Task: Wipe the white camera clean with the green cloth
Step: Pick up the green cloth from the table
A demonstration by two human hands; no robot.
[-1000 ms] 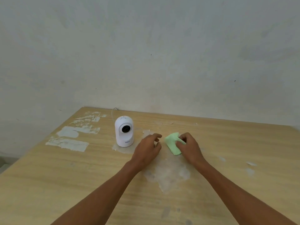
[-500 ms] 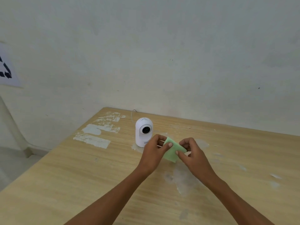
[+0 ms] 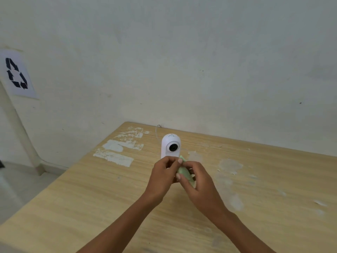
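The white camera (image 3: 170, 145) stands upright on the wooden table (image 3: 91, 198), its dark lens facing me, with a thin cable running back to the wall. Just in front of it, raised off the table, both hands hold the small green cloth (image 3: 185, 173). My left hand (image 3: 164, 175) pinches the cloth's upper corner with thumb and fingers. My right hand (image 3: 199, 181) grips the cloth from the right and covers most of it. The camera's base is hidden behind my left hand.
White scraped patches (image 3: 116, 152) mark the tabletop left of the camera, and paler ones lie to the right. The wall runs right behind the table. A paper sheet with a recycling sign (image 3: 16, 73) hangs on the wall at left, above a slanted white pipe (image 3: 20, 132).
The cloth has gone from lying on the table under my right hand to being lifted and held in both hands, now bunched smaller. The view has shifted left.
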